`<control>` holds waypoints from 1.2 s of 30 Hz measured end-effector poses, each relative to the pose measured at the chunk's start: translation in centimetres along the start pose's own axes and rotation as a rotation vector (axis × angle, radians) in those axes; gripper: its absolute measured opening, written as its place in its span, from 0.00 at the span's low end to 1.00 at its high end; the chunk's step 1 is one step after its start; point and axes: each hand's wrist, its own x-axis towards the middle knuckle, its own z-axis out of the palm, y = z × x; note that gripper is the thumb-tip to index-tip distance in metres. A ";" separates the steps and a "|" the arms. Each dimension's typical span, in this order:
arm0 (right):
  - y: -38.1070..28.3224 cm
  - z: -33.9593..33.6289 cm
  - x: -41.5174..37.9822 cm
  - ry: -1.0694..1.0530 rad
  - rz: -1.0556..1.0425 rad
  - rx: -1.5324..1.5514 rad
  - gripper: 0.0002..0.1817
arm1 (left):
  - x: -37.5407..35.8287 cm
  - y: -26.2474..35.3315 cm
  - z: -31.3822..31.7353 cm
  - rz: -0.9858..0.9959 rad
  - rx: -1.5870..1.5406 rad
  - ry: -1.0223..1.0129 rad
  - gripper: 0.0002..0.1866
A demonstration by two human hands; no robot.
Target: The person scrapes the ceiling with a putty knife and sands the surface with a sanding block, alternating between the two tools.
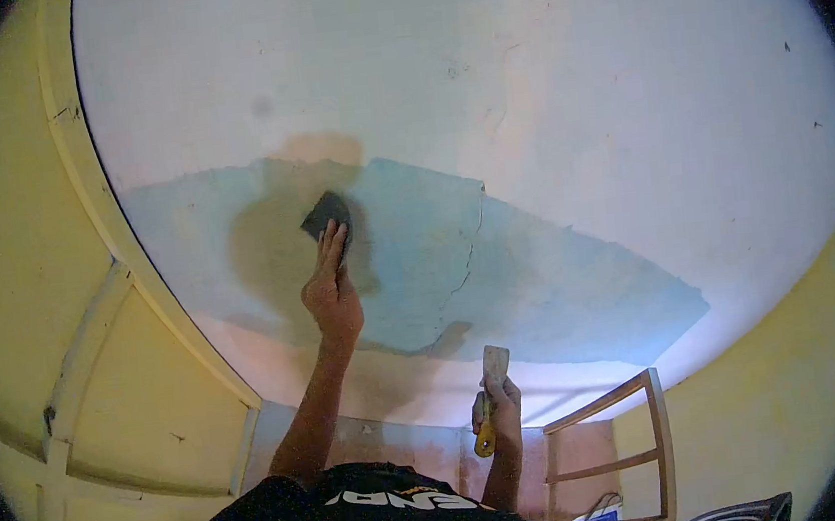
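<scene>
My left hand (331, 292) is raised to a large white and light-blue surface (591, 284). Its fingertips press on a dark, flat, square-cornered piece (326, 212), which overlaps the blue area; its exact kind does not show. Lower and to the right, my right hand (504, 403) is wrapped round a putty knife (495, 366). The knife's pale blade points up, and its yellow handle end (484, 443) sticks out below the fingers. A thin jagged crack (472, 247) runs down the blue area between the two hands.
Yellow panels with raised trim (153, 386) border the left side. At the lower right stands a wooden frame with crossbars (656, 438), near a yellow wall (751, 379). Dark curved bars (734, 516) show at the bottom right. Brownish shadows surround my left hand.
</scene>
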 end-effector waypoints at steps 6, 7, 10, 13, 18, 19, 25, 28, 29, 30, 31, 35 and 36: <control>0.7 0.2 -1.6 0.003 0.054 -0.021 0.16 | 1.6 3.5 1.4 0.115 -0.051 -0.176 0.31; 1.0 0.2 -1.6 0.011 0.041 -0.027 0.16 | 1.3 3.4 1.4 0.108 -0.022 -0.239 0.32; 1.9 0.1 -1.4 0.053 0.048 -0.051 0.15 | -1.1 1.7 1.3 -0.009 0.100 -0.419 0.31; 1.3 1.4 -0.8 0.092 0.075 -0.068 0.16 | -2.8 0.6 0.0 -0.178 0.333 -0.586 0.31; -0.2 4.3 -0.4 0.023 0.084 -0.128 0.17 | -2.3 -0.9 -3.0 -0.396 0.371 -0.673 0.31; -0.2 4.8 -0.2 0.007 0.077 -0.120 0.17 | -1.7 -1.0 -3.6 -0.381 0.365 -0.613 0.31; 0.2 7.4 0.4 -0.079 0.070 -0.119 0.16 | 3.2 -2.4 -4.9 -0.054 0.194 -0.137 0.32; 0.8 6.6 0.9 -0.122 0.082 -0.176 0.22 | 5.5 -2.2 -3.2 0.073 0.221 -0.115 0.34; 0.7 6.6 1.1 -0.094 0.071 -0.169 0.22 | 5.8 -2.3 -2.6 0.082 0.211 -0.118 0.35; 0.5 6.5 1.1 -0.065 0.060 -0.163 0.22 | 5.9 -2.6 -2.2 0.090 0.200 -0.121 0.35; 0.3 6.4 1.2 -0.034 0.045 -0.156 0.23 | 5.9 -3.0 -2.1 0.074 0.196 -0.114 0.36; -0.6 5.1 1.3 0.011 -0.001 -0.175 0.22 | 5.5 -6.2 -1.9 0.061 0.173 0.029 0.35; -0.6 4.7 1.3 0.017 -0.004 -0.169 0.21 | 5.8 -7.2 -2.0 0.091 0.133 0.071 0.35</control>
